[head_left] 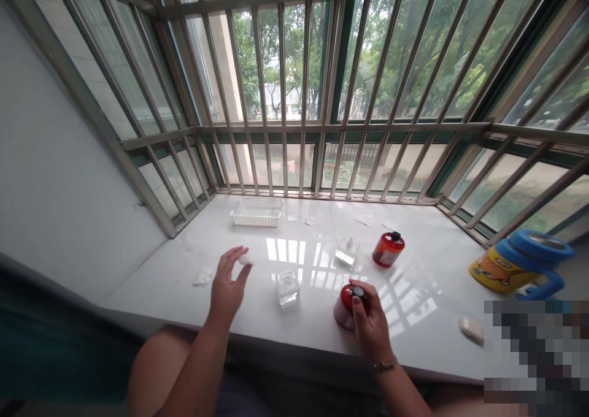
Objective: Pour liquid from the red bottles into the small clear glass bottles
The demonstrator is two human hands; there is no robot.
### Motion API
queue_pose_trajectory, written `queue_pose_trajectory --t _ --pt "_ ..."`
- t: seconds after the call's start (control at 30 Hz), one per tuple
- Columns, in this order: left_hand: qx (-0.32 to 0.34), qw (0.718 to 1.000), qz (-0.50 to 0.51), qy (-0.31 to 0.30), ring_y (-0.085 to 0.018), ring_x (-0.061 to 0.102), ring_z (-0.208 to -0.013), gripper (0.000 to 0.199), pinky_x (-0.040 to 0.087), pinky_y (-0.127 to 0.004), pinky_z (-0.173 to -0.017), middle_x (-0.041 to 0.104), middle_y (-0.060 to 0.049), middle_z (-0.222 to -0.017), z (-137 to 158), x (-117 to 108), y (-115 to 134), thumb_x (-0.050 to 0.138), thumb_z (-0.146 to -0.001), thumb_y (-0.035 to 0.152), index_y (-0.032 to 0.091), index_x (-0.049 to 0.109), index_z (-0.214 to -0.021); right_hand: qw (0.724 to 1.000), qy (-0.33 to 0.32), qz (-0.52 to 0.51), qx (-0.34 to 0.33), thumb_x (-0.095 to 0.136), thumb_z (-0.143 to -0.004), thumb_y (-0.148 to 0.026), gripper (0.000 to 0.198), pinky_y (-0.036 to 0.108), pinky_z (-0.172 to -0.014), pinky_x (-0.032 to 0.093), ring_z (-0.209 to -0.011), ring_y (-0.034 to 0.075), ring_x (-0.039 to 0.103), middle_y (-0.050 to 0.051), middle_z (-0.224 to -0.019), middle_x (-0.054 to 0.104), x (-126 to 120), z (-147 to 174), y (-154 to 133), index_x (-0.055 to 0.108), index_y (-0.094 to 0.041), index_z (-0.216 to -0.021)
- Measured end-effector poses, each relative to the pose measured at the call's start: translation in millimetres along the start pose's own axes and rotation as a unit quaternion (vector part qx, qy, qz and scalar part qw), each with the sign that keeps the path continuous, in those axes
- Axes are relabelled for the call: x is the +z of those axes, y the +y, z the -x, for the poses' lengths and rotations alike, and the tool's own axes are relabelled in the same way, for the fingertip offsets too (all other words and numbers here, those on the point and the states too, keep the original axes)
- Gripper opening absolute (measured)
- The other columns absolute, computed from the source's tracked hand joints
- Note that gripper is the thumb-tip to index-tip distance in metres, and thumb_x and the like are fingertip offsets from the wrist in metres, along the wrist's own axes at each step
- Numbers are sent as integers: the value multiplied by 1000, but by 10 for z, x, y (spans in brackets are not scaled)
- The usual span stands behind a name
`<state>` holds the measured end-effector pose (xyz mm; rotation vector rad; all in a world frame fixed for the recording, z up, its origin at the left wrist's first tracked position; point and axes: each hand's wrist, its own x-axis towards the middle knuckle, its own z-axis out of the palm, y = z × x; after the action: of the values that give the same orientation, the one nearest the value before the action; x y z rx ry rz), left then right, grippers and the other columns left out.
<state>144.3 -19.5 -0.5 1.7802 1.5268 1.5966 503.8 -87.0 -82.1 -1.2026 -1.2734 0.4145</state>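
My left hand [227,285] is raised over the white counter with a small whitish lump [245,259] pinched between thumb and fingers; I cannot make out its exact kind. My right hand [369,320] grips a red bottle [343,314] near its top, around the dark cap with a pale disc on it. The bottle is upright near the counter's front edge. Between my hands stands an open-looking square clear glass container [288,289]. Behind the gripped bottle is a clear glass bottle with a pump-like top [347,251], and right of that another red bottle [389,250] with a black cap.
A white plastic basket [256,213] sits at the back left of the counter [156,288]. Crumpled white tissue [202,276] lies left of my left hand. At right are a blue-and-yellow mug [508,263] and a pale rounded object [472,330]. Barred windows enclose the back.
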Motion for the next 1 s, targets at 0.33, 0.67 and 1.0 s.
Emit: queue_pose_trajectory --t 0.33,0.67,1.0 --pt "-38 865 -488 -109 -40 37 -157 39 27 -68 -129 48 -17 -166 -85 -678 -992 53 -105 25 26 76 -136 1000 2 4 5 58 -105 -52 34 61 -109 49 -125 34 62 10 -132 68 -3 11 51 67 -31 -129" --pt "-95 838 -489 -223 -44 19 -167 61 28 -69 -126 23 -12 -182 -66 -721 -1259 53 -102 28 33 50 -163 1000 -4 8 2 57 -106 -48 31 60 -110 47 -126 33 62 10 -133 67 -4 13 35 66 -31 -130" --pt "-49 869 -477 -121 -43 28 -162 54 30 -61 -128 39 -21 -172 -43 -763 -1448 55 -105 38 18 58 -154 1000 2 10 -10 57 -106 -48 31 59 -110 49 -122 31 64 9 -130 67 8 1 14 67 -30 -130"
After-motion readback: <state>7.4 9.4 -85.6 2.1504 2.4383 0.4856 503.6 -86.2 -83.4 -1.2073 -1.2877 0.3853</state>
